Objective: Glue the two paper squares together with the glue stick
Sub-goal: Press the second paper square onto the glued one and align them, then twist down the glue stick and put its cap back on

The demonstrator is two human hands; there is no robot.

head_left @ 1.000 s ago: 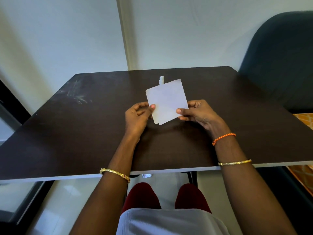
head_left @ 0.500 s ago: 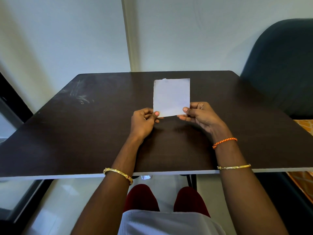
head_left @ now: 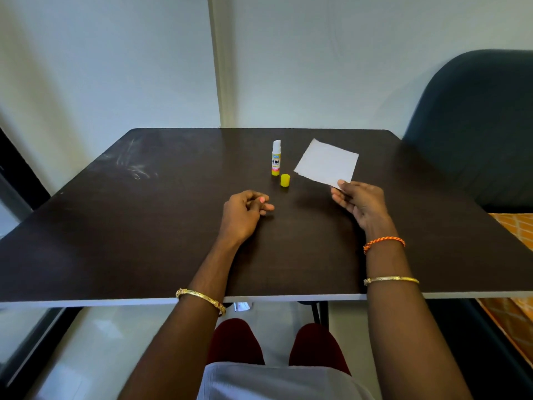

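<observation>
Since the earlier frame the left hand (head_left: pixel 245 210) has let go of the paper squares (head_left: pixel 327 163) and rests loosely curled, empty, on the table (head_left: pixel 144 226). The right hand (head_left: pixel 359 202) alone pinches their near corner. The glue stick (head_left: pixel 276 157) stands uncapped, its yellow cap (head_left: pixel 285 180) just beside it.

The place looked like a plain room in a home or a small office; which of the two could not be told. A dark brown table (head_left: pixel 144 226) with a pale edge stood pushed against a bare, pale wall (head_left: pixel 115 67), where a vertical strip (head_left: pixel 219 62) ran down to the tabletop. A dark upholstered chair (head_left: pixel 478 125) stood at the right. The floor (head_left: pixel 95 342) below was light and glossy, like tile. An orange patterned cloth (head_left: pixel 516 235) showed at the right edge, hinting at a household setting.
</observation>
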